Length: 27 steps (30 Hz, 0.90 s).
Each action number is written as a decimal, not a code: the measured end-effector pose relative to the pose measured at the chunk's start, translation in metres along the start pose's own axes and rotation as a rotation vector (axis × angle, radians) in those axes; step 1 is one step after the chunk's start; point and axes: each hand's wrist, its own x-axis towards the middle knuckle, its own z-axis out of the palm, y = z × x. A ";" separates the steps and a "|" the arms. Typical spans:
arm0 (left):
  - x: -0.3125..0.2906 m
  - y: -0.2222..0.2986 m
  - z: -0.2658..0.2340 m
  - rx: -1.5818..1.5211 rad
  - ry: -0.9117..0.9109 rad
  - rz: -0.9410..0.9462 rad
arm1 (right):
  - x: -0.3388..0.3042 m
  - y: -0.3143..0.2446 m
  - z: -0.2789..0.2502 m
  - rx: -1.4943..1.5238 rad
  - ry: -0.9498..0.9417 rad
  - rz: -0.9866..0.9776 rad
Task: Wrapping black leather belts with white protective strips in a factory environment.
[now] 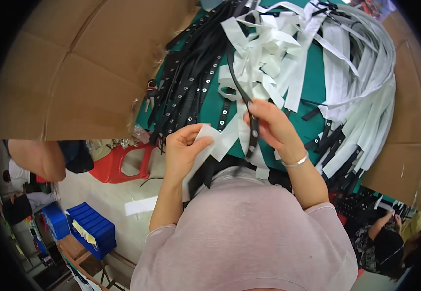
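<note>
My left hand (pixel 186 148) pinches a white paper-like strip (pixel 226 145) between thumb and fingers, above the near edge of the green tabletop (pixel 312 89). In my right hand (pixel 274 130) is a thin black strap (pixel 238 82), with its near end, which carries metal eyelets, hanging below the fingers. Loose white strips (pixel 273 53) lie heaped just beyond both hands, some curled and tangled. To the left of that heap, many black eyelet straps (pixel 188 80) lie side by side. A thick bundle of white-covered straps (pixel 365 121) with black ends curves along the right side.
Cardboard sheets flank the table at left (pixel 41 72) and right (pixel 409 111). A red plastic stool (pixel 118 162) and blue bins (pixel 92 228) stand on the floor at left. Another person's arm (pixel 38 160) shows at left; a seated person (pixel 382 242) is at lower right.
</note>
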 end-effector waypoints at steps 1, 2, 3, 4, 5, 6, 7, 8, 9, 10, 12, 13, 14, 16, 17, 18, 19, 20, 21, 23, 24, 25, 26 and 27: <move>0.004 -0.006 0.004 -0.048 -0.042 0.028 | -0.010 -0.005 -0.006 -0.033 -0.082 0.097; 0.009 -0.009 0.008 -0.095 -0.094 0.054 | -0.018 -0.009 -0.009 -0.026 -0.061 0.090; 0.012 -0.009 0.012 -0.110 -0.130 0.055 | -0.026 -0.012 -0.010 -0.004 -0.148 0.105; 0.013 -0.007 0.014 -0.107 -0.142 0.046 | -0.034 -0.016 -0.008 0.019 -0.240 0.121; 0.012 -0.005 0.016 -0.065 -0.144 0.066 | -0.043 -0.023 -0.003 -0.043 -0.266 0.102; 0.012 -0.004 0.018 -0.023 -0.145 0.087 | -0.050 -0.024 -0.002 -0.095 -0.349 0.081; 0.012 -0.003 0.019 -0.020 -0.146 0.084 | -0.056 -0.023 -0.001 -0.148 -0.435 0.061; 0.011 -0.002 0.023 0.019 -0.130 0.100 | -0.063 -0.022 0.001 -0.219 -0.487 0.148; 0.011 -0.002 0.026 0.059 -0.114 0.117 | -0.066 -0.012 0.001 -0.325 -0.592 0.046; 0.011 -0.002 0.029 0.062 -0.117 0.115 | -0.065 -0.003 0.002 -0.431 -0.696 -0.057; 0.011 -0.004 0.033 -0.112 -0.061 0.055 | -0.067 -0.017 0.007 -0.632 -0.734 0.037; 0.011 -0.006 0.033 -0.111 -0.055 0.054 | -0.067 -0.021 0.007 -0.668 -0.599 0.091; 0.009 -0.010 0.033 -0.100 -0.056 0.068 | -0.067 -0.026 0.007 -0.700 -0.461 0.147; 0.006 -0.012 0.031 -0.088 -0.053 0.079 | -0.063 -0.038 -0.001 -0.395 -0.219 -0.090; 0.006 -0.011 0.032 -0.046 -0.055 0.140 | -0.064 -0.043 -0.005 -0.260 -0.056 -0.264; 0.005 -0.009 0.033 -0.005 -0.056 0.202 | -0.060 -0.044 -0.007 -0.179 -0.067 -0.370; 0.005 -0.008 0.035 -0.004 -0.060 0.199 | -0.056 -0.044 -0.008 -0.098 -0.079 -0.476; 0.006 -0.006 0.035 0.011 -0.073 0.263 | -0.053 -0.044 -0.009 -0.273 -0.070 -0.460; 0.006 -0.005 0.035 0.026 -0.085 0.327 | -0.052 -0.043 -0.007 -0.269 -0.069 -0.460; 0.006 -0.003 0.033 0.033 -0.082 0.316 | -0.050 -0.041 0.000 -0.164 -0.097 -0.458; 0.006 -0.002 0.032 0.037 -0.079 0.306 | -0.049 -0.041 0.006 -0.151 -0.013 -0.531; 0.004 -0.002 0.032 0.039 -0.077 0.303 | -0.048 -0.042 0.011 -0.148 -0.013 -0.528; 0.004 -0.001 0.032 0.028 -0.060 0.266 | -0.046 -0.045 0.014 -0.222 0.036 -0.520; 0.003 -0.001 0.032 0.017 -0.044 0.229 | -0.043 -0.046 0.017 -0.295 0.086 -0.511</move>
